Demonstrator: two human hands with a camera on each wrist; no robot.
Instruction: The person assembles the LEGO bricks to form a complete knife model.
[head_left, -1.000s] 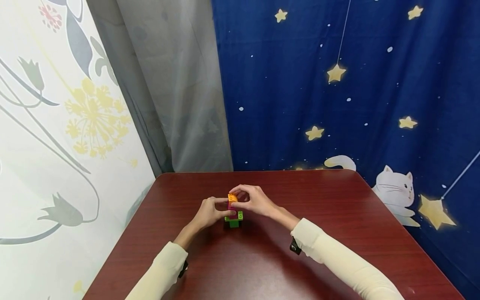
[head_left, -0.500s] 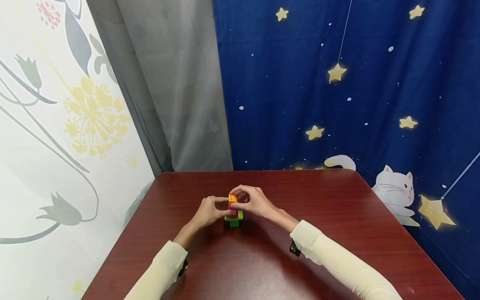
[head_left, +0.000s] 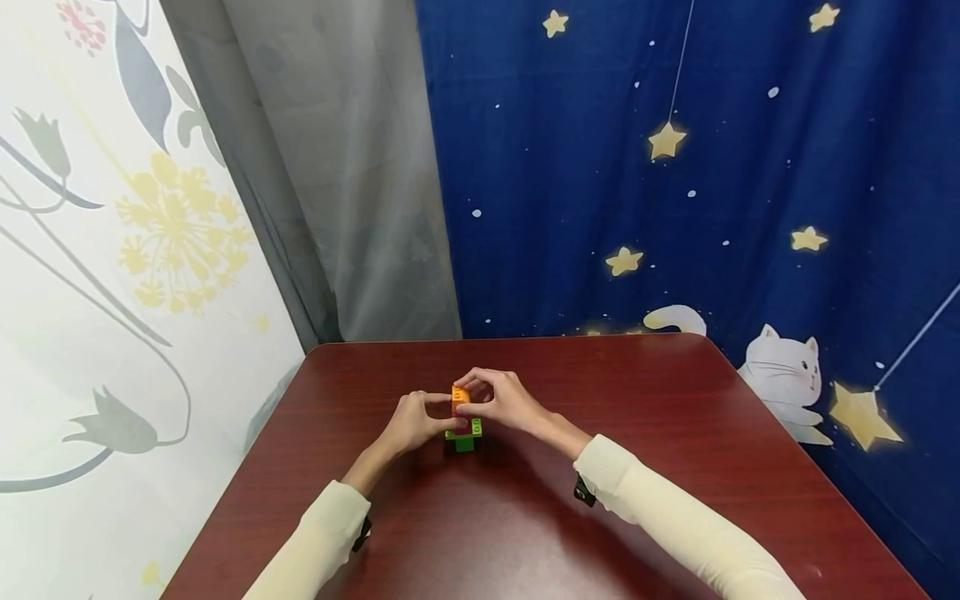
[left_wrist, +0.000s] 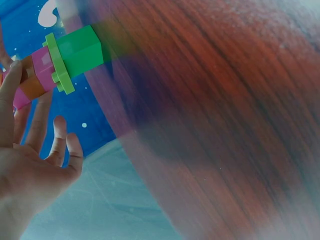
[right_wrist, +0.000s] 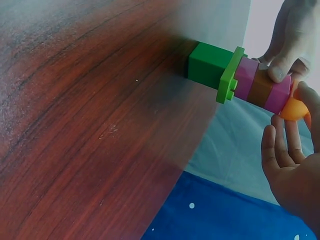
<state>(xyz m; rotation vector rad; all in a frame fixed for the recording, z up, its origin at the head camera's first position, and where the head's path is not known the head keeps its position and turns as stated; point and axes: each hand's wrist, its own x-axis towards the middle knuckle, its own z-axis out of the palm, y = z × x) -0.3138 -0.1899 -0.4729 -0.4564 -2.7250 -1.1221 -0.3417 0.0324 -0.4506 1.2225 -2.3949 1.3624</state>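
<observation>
A small tower of toy building bricks stands upright on the table. In the right wrist view its layers run from a dark green brick [right_wrist: 207,65] at the base, through a thin light green plate [right_wrist: 230,77], a pink brick [right_wrist: 245,79], a brown brick [right_wrist: 261,86] and another pink brick [right_wrist: 280,95], to a rounded orange brick [right_wrist: 294,108] on top. My left hand [head_left: 408,427] pinches the tower's middle around the brown brick, thumb on the near side. My right hand [head_left: 512,404] pinches the orange brick between thumb and fingers; its other fingers are spread below.
The dark red wooden table [head_left: 600,400] lies under both arms. Behind it hang a grey curtain [head_left: 367,167] and a blue curtain [head_left: 555,167] with stars and a cat. A white flower-patterned panel [head_left: 45,333] stands on the left.
The head view has shifted slightly. Both hands keep their hold on the tower, and less pink shows beneath the orange brick than a second ago.
</observation>
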